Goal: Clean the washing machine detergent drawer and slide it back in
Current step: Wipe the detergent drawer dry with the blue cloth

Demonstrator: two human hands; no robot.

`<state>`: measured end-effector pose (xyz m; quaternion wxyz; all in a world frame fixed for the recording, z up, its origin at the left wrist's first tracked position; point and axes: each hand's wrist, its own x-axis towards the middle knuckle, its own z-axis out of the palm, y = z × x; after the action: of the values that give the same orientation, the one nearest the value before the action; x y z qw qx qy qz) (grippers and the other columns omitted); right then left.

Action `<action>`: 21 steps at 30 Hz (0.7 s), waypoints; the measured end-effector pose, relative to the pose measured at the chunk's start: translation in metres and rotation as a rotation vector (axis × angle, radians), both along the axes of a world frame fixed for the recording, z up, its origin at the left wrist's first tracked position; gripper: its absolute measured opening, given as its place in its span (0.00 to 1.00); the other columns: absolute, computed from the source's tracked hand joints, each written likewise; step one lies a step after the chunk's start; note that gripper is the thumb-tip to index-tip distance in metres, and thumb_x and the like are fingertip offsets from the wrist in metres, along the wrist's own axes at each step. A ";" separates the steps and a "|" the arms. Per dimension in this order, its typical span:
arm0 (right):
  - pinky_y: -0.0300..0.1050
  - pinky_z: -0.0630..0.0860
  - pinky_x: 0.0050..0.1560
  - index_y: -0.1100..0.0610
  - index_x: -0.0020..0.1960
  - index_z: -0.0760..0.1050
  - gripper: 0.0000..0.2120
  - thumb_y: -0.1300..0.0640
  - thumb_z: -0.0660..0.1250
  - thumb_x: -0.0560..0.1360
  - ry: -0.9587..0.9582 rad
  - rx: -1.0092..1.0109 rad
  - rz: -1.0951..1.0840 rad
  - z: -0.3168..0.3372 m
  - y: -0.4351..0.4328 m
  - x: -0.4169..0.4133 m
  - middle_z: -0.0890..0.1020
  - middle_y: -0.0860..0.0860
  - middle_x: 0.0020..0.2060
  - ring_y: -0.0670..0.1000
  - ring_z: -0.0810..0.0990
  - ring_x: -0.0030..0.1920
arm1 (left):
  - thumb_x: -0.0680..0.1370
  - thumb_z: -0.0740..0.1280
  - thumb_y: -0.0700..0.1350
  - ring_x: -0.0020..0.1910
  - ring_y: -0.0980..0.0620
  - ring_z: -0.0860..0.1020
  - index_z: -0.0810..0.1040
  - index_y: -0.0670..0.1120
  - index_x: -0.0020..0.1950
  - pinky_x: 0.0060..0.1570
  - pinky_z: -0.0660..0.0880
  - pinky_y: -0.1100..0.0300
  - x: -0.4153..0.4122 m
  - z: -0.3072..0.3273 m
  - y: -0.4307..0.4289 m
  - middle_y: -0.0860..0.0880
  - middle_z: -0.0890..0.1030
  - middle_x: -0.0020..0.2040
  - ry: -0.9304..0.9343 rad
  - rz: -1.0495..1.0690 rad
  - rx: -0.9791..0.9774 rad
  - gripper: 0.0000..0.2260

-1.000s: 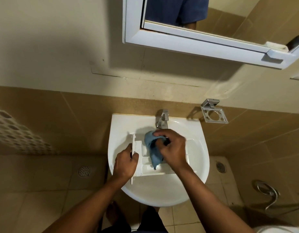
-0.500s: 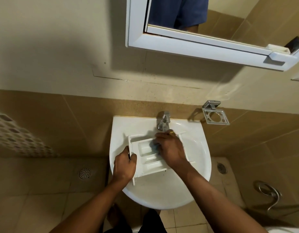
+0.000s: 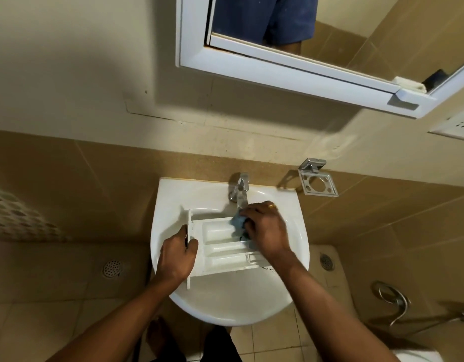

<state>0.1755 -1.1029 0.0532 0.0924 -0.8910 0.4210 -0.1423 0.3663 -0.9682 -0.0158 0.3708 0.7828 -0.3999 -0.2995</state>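
the drawer (image 3: 220, 246) is gripped at its front by the left hand (image 3: 177, 253) over the sink (image 3: 170, 199) while a cloth (image 3: 237, 223), bunched in the right hand (image 3: 264, 227), is rubbed inside; rinsing is likely called for next.

Glossy white sink (image 3: 291, 231) — smooth plastic drawer (image 3: 220, 246), soft blue cloth (image 3: 237, 222), shiny metal tap (image 3: 240, 189)

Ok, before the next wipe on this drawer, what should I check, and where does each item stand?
1. Drawer over the sink: ok.
2. Left hand grips the drawer's front panel: ok.
3. Right hand holds the blue cloth in the drawer: ok.
4. Tap off: cannot tell.
5. Drawer free of grime: not ok, dark specks by its right end.
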 end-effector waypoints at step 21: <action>0.44 0.77 0.47 0.50 0.56 0.84 0.13 0.57 0.70 0.72 -0.053 0.166 -0.086 -0.010 0.006 -0.019 0.81 0.50 0.54 0.52 0.79 0.52 | 0.82 0.61 0.44 0.36 0.53 0.78 0.81 0.48 0.59 0.38 0.70 0.58 0.001 -0.011 -0.015 0.52 0.80 0.36 -0.024 -0.009 0.076 0.10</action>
<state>0.1565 -1.0964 0.0435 0.1708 -0.8574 0.4665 -0.1346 0.3673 -0.9835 -0.0266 0.3348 0.7982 -0.3962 -0.3064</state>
